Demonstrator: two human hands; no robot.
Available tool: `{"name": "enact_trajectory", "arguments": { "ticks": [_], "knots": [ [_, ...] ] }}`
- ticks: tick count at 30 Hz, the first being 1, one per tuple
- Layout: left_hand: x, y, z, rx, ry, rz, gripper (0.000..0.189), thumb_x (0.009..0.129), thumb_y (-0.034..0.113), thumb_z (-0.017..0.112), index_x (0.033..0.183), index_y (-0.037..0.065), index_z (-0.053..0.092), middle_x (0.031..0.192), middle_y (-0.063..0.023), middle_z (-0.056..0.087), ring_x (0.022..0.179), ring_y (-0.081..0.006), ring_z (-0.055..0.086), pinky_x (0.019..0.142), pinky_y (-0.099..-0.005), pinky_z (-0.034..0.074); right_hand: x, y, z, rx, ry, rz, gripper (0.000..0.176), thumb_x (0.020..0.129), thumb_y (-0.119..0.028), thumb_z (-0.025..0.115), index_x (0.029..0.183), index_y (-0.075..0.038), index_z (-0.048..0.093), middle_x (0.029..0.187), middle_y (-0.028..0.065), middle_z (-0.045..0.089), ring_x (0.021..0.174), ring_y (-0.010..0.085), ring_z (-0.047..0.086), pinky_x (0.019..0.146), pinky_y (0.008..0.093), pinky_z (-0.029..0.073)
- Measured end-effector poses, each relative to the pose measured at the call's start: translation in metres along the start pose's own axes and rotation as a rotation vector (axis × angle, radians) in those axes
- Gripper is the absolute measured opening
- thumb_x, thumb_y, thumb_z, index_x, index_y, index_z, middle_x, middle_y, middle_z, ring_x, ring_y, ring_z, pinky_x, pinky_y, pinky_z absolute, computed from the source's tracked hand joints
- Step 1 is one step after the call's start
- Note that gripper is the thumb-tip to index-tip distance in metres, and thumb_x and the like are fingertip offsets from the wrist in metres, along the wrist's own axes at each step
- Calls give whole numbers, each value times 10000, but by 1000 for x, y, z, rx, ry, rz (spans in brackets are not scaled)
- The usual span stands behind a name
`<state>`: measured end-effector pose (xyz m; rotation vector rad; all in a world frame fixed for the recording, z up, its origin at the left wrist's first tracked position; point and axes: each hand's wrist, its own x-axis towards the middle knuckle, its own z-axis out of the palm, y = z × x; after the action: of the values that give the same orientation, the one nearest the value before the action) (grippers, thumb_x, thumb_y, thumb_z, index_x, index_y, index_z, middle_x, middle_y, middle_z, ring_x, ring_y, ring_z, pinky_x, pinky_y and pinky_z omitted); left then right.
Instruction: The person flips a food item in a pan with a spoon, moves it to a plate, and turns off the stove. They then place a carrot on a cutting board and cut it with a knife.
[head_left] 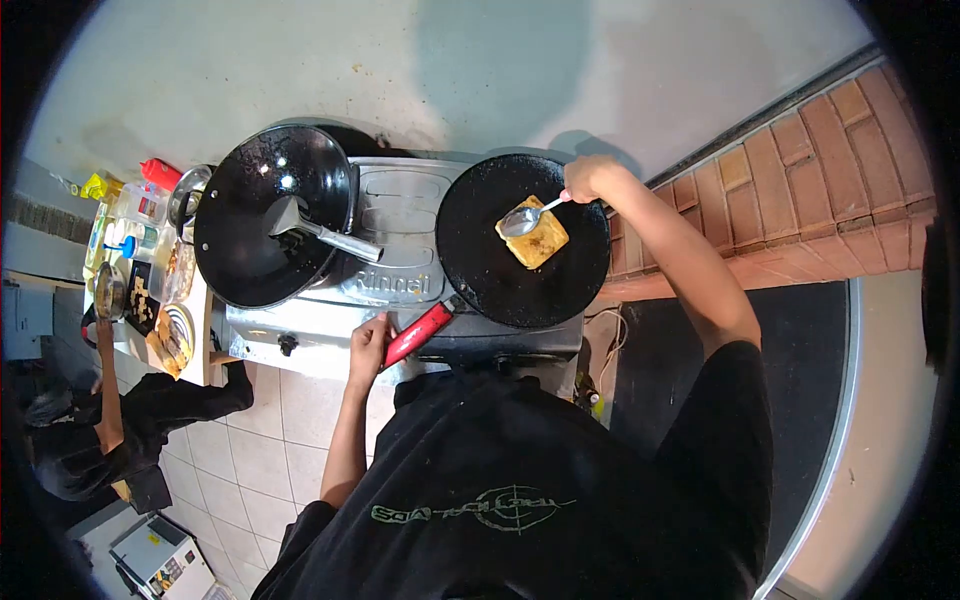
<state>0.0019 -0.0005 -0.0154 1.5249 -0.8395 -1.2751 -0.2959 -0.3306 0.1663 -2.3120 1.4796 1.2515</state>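
steel spoon (pixel 530 218) in right grip (pixel 585 180), touching toast (pixel 547 247)

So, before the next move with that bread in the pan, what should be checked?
1. Left hand gripping the red handle: ok.
2. Right hand holding the spoon: ok.
3. Spoon bowl touching the bread: ok, at its upper corner.
4. Bread well inside the pan, off the rim: ok.
5. Bread's underside done: cannot tell.
6. Wok with spatula apart from the pan: ok.
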Motion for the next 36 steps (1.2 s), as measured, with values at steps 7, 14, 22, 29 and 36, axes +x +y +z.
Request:
{"name": "enact_trajectory", "arguments": {
  "ticks": [7,14,22,29,36],
  "knots": [
    [-7,22,2,-56,-44,-44,506,1065,356,442,721,11,576,575,-33,544,452,-109,525,439,-276,429,-11,26,17,209,128,-136,397,916,-446,637,1011,-76,744,989,149,727,973,325,689,825,445,525],
    [-6,21,3,-32,-27,-28,513,1065,366,442,720,10,575,579,-38,542,461,-109,529,428,-283,446,3,14,29,352,16,-197,430,937,-414,608,853,-8,719,711,172,673,619,316,634,597,456,482],
    [-3,8,1,-46,-15,-30,520,1060,378,450,710,16,578,573,-22,527,458,-99,507,439,-274,424,9,4,29,246,-62,-93,517,926,-451,602,826,46,702,773,170,694,727,318,662,683,457,509],
    [3,-9,-5,0,-9,-10,523,1060,386,449,702,27,579,581,-38,559,439,-101,513,436,-261,385,-3,-2,38,204,68,-103,422,951,-400,587,885,-7,726,820,222,696,834,393,673,742,482,499],
    [-6,19,1,-94,-49,-22,512,1064,382,436,731,13,563,596,-67,589,447,-141,573,438,-268,451,-40,1,62,434,188,-166,457,983,-415,513,939,-13,727,1002,253,686,978,432,654,855,488,513]
  ]
}}
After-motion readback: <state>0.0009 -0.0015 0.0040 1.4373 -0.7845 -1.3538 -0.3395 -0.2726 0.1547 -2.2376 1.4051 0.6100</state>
